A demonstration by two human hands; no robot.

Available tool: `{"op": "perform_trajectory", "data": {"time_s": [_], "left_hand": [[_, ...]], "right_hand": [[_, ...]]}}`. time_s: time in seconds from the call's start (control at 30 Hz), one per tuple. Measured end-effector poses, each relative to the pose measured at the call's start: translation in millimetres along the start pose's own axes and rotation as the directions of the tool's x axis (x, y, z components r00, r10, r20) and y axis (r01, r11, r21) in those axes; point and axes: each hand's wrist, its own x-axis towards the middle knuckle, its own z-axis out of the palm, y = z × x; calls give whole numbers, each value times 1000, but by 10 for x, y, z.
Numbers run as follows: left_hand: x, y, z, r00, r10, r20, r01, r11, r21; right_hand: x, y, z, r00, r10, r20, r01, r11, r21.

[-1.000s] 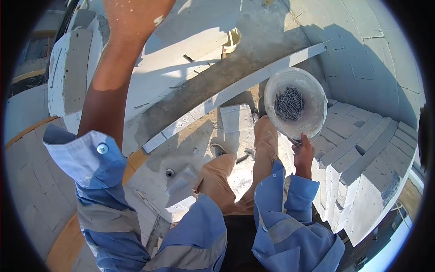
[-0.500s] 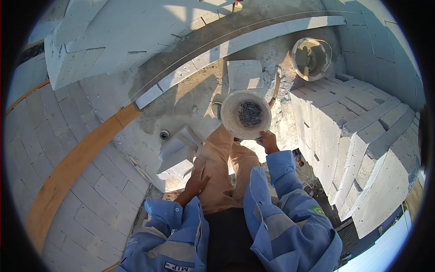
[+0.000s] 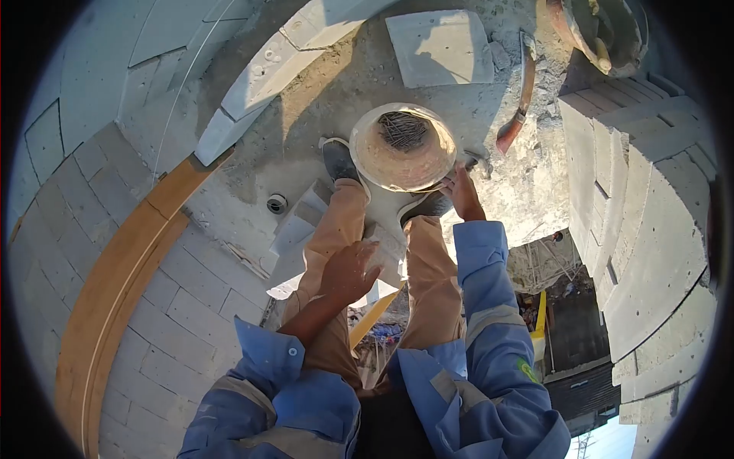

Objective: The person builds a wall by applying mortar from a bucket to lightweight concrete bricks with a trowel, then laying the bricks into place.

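Reading the clock from the middle of our head view, we are having the pale bucket (image 3: 365, 154) at 1 o'clock, its mouth facing up toward us, and inside it a heap of dark nails (image 3: 403, 130) is lying against the 12 o'clock side. We are keeping our right hand (image 3: 465, 197) at 2 o'clock, its fingers partly curled at the bucket's 4 o'clock edge; they are reaching the rim, but we cannot tell whether they are gripping it or only touching it. Our left hand (image 3: 348, 273) is hanging loose at 7 o'clock over the left trouser leg (image 3: 340, 218), its fingers half spread and its grasp holding nothing that we are seeing; whether it is pressing on the cloth, we cannot tell. We are planting our left shoe (image 3: 339, 162) at 11 o'clock, just beside the bucket, while our right shoe (image 3: 430, 206) is showing at 2 o'clock, below the rim. Farther out, a pale slab (image 3: 441, 53) is lying at 1 o'clock, a long tool (image 3: 526, 88) with a red end is lying between 1 and 2 o'clock, and a second bucket (image 3: 566, 34) is sitting at 2 o'clock with a handle (image 3: 602, 55) showing inside. A stack of blocks (image 3: 650, 206) is filling 3 o'clock, and a wooden board (image 3: 126, 294) is curving along 9 o'clock.
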Motion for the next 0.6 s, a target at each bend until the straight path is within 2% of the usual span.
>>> {"op": "perform_trajectory", "data": {"time_s": [0.07, 0.1, 0.13, 0.17, 0.23, 0.27, 0.3, 0.37, 0.43, 0.47, 0.5, 0.53, 0.57, 0.6], "left_hand": [[765, -120, -31, 999, 49, 14, -50, 995, 85], [1180, -211, -15, 982, 177, -71, -149, 945, 291], [1627, -283, 36, 995, 96, -32, -80, 937, 341], [2033, -303, 35, 983, 169, -77, -120, 896, 428], [2746, -442, 234, 983, 175, -52, -120, 834, 538], [2989, -432, 290, 983, 178, -52, -114, 802, 587], [3184, -342, 278, 986, 160, -44, -107, 818, 565], [3439, -334, 340, 992, 126, -25, -93, 835, 542], [3640, -414, 450, 911, 305, -279, -145, 868, 476], [3721, -457, 478, 914, 297, -278, -137, 868, 478], [3773, -519, 487, 870, 407, -277, -204, 810, 550], [3754, -537, 462, 817, 513, -263, -263, 738, 621], [3695, -518, 453, 821, 507, -262, -252, 734, 631], [3606, -449, 415, 865, 458, -204, -233, 728, 645]], "right_hand": [[-117, 72, -264, 992, 74, -98, -25, 903, 428], [2, 261, -454, 943, 109, -313, -11, 954, 299], [94, 481, -654, 847, 117, -519, -38, 986, 160], [207, 647, -789, 764, 56, -642, -136, 988, -76], [387, 878, -919, 702, -165, -693, -231, 868, -440], [457, 862, -877, 669, -298, -681, -280, 748, -602], [506, 806, -775, 668, -282, -689, -295, 750, -593], [590, 720, -551, 594, -446, -670, -437, 520, -734], [791, 801, -599, 600, -416, -683, -472, 505, -723], [892, 830, -588, 606, -394, -691, -495, 494, -715], [941, 787, -602, 636, -304, -710, -503, 534, -679], [903, 699, -612, 711, -194, -676, -476, 575, -665], [861, 668, -542, 678, -242, -694, -482, 566, -669], [859, 655, -504, 644, -295, -706, -482, 560, -674]]}}
